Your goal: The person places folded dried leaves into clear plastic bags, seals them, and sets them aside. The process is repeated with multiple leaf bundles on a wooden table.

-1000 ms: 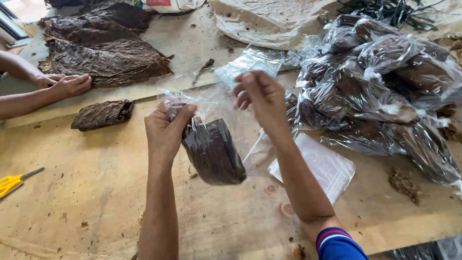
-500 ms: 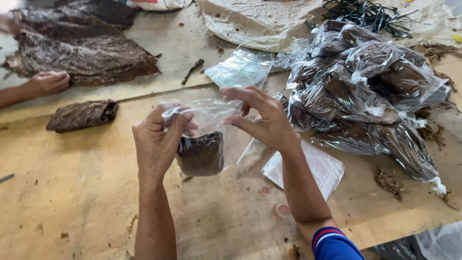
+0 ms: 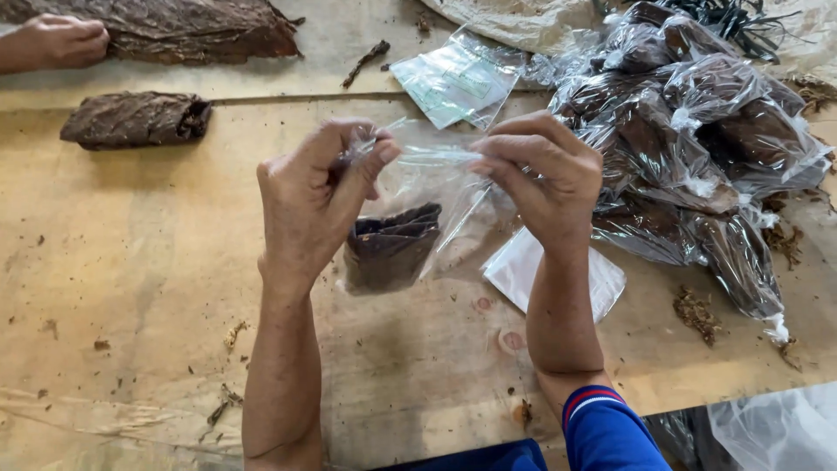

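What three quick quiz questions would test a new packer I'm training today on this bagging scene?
1. True or false: both hands pinch the top of the clear bag.
2. What lies in that bag? A) a dark leaf bundle B) scissors C) string
3. On which side of the right hand is the pile of filled bags?

Key: 1 true, left hand too. 2 A, the dark leaf bundle. 3 Its right.
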